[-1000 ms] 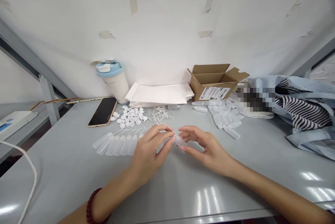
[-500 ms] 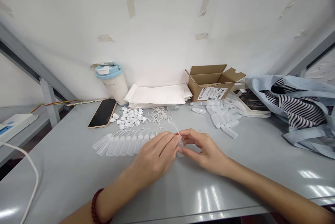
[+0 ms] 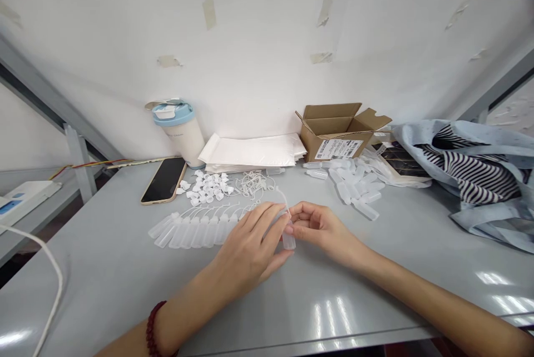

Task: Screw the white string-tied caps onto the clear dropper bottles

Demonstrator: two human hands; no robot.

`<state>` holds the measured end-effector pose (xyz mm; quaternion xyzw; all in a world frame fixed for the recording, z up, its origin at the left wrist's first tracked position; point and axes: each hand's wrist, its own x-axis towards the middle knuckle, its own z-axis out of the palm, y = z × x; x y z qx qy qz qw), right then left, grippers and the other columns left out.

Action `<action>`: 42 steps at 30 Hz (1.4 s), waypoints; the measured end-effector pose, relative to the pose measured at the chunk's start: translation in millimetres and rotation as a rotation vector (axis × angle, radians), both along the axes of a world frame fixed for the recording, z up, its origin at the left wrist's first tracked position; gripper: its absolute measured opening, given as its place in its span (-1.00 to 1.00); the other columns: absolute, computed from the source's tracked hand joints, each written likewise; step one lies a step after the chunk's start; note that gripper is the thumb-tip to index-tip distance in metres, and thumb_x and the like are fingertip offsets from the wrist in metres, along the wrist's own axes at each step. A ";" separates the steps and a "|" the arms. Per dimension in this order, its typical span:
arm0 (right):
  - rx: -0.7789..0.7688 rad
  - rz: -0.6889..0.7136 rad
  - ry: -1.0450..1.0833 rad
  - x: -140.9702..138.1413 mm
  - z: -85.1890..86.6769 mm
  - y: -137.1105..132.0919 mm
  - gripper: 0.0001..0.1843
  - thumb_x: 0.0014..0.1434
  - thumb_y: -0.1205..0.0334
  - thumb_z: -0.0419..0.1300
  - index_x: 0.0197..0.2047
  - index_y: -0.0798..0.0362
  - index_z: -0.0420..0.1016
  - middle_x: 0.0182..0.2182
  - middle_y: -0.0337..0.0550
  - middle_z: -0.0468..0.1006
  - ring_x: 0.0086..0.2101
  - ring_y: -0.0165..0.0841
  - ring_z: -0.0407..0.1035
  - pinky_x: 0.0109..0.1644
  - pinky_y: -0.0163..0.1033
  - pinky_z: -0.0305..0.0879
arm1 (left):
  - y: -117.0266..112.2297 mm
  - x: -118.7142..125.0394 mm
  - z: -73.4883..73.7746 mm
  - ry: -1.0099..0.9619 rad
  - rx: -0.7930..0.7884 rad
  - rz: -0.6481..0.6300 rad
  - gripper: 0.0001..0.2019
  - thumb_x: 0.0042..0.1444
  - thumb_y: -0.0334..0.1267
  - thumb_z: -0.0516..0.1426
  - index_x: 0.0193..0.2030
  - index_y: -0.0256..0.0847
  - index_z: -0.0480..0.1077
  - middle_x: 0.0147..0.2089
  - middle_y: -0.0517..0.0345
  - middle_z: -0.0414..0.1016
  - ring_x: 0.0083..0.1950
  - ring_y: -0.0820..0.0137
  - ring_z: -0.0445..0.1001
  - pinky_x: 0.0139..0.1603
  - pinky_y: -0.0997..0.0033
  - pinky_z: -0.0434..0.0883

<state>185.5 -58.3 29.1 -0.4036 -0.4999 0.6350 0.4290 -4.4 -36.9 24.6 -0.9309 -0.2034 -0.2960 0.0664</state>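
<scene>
My left hand and my right hand meet over the middle of the grey table. Between their fingertips stands a small translucent plastic bottle, upright, bottom near the tabletop. Both hands pinch it, the right at its top, the left along its side. A thin white tethered strip rises from the bottle's top. Just left of my left hand lies a row of several like bottles with tethered caps, side by side.
White caps and loose white loops lie behind the row. A phone, a blue-lidded cup, stacked white bags, an open cardboard box, loose bottles and a striped-lined cloth bag line the back and right.
The bottle has turned from lying tilted between my fingertips to standing upright. My left hand has slid right and closed in on it; my right fingers have curled tighter onto its top.
</scene>
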 end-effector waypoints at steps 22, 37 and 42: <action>0.123 0.158 -0.065 3.0 3.5 -3.3 -0.78 0.19 0.21 0.22 -0.10 0.08 0.47 -0.23 -0.16 0.56 -0.20 -0.34 0.44 -0.05 -0.20 0.32 | -0.1 0.4 2.7 -0.029 0.121 -0.044 -0.72 0.17 -0.35 0.16 0.01 -0.40 0.34 -0.03 -0.21 0.50 0.03 0.11 0.43 -0.11 0.10 0.47; 0.125 0.061 -0.118 -2.9 -2.9 -4.3 -0.74 0.14 0.24 0.25 -0.08 0.05 0.46 -0.19 -0.14 0.56 -0.20 -0.32 0.45 -0.04 -0.18 0.34 | -3.0 -0.4 2.5 0.071 0.357 0.002 -0.76 0.14 -0.41 0.15 -0.06 -0.48 0.40 -0.12 -0.17 0.54 -0.06 0.10 0.46 -0.14 0.11 0.45; 0.148 0.033 -0.138 -6.6 -5.0 -7.6 -0.78 0.11 0.33 0.25 -0.13 0.06 0.48 -0.21 -0.16 0.57 -0.18 -0.31 0.45 -0.01 -0.18 0.34 | -7.8 3.8 1.2 0.129 0.385 0.037 -0.75 0.15 -0.45 0.12 -0.03 -0.50 0.39 -0.10 -0.21 0.52 -0.02 0.11 0.44 -0.08 0.11 0.42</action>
